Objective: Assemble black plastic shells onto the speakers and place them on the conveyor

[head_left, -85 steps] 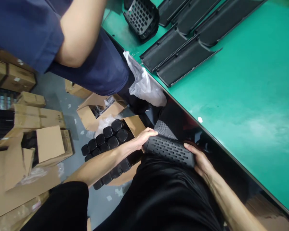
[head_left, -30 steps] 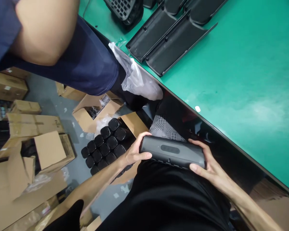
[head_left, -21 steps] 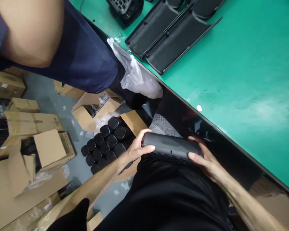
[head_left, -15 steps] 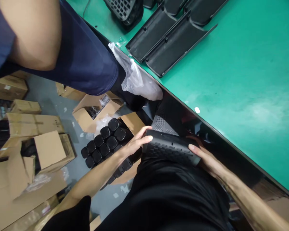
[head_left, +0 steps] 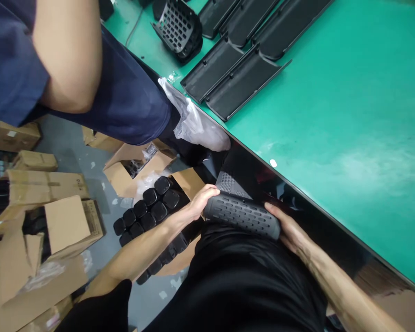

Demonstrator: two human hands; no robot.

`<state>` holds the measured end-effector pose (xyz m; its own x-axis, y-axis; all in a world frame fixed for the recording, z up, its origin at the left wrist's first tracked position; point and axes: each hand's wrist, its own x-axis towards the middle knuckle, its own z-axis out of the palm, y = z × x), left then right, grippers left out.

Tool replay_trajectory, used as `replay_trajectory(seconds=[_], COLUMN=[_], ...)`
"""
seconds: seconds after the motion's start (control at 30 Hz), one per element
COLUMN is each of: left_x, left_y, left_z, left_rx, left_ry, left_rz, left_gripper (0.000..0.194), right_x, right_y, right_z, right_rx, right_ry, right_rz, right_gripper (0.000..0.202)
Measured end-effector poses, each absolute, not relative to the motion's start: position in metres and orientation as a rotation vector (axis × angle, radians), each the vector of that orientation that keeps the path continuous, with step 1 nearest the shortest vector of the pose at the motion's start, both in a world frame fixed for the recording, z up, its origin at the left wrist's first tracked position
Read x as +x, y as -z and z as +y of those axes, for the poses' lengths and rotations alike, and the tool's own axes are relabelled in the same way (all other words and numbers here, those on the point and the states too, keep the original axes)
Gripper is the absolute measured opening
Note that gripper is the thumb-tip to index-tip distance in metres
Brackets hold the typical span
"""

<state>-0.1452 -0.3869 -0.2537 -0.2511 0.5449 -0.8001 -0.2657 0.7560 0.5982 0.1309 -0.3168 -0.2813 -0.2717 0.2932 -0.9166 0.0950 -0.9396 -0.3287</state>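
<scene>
Between my two hands is a black slotted plastic housing (head_left: 244,214), long and rounded, with rows of short slots on the side facing up. My left hand (head_left: 204,199) grips its left end, the thumb along the upper edge. Around the right end my right hand (head_left: 286,224) is closed, fingers partly hidden behind it. The housing is held just above my lap, beside the table edge. A grey textured surface (head_left: 230,183) shows just beyond it. Left of my left hand stands an open carton (head_left: 190,182) packed with several black rounded-end parts (head_left: 159,211).
Several black curved shells (head_left: 247,87) and a grid-patterned black part (head_left: 180,30) lie on the green table (head_left: 349,115). A clear plastic bag (head_left: 197,122) hangs at its edge. Another person's arm (head_left: 69,55) is at upper left. Cardboard boxes (head_left: 67,221) crowd the floor.
The housing has been rolled between my hands, so its slotted side now faces up more. Both hands keep their hold on its ends. The view has shifted slightly.
</scene>
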Motion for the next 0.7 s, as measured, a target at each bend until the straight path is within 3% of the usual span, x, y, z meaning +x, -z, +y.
replay_trajectory(seconds=[0.13,0.3,0.5,0.63,0.7], left_x=[-0.146,-0.154,-0.159,-0.154,-0.152], left_y=[0.253,0.252,0.263,0.228,0.198], left_z=[-0.386,-0.387,-0.394,-0.408,-0.419], left_rx=[0.213,0.089,-0.028,0.102,0.237], left_ry=[-0.813,-0.764,-0.762,-0.882,-1.002], left_rz=[1.635,1.547,1.588,1.581,1.540], left_gripper=[0.033,0.049,0.035,0.035,0.048], right_x=[0.137,0.152,0.141,0.140,0.149], right_y=[0.279,0.275,0.282,0.237,0.198], right_z=[-0.316,-0.316,-0.321,-0.325,-0.330], right_rx=[-1.772,-1.638,-1.625,-1.547,-1.367], right_ry=[-2.457,-2.506,-2.428,-2.302,-2.269], right_rz=[-0.523,-0.699,-0.896,-1.197,-1.537], right_gripper=[0.047,0.057,0.072,0.085,0.093])
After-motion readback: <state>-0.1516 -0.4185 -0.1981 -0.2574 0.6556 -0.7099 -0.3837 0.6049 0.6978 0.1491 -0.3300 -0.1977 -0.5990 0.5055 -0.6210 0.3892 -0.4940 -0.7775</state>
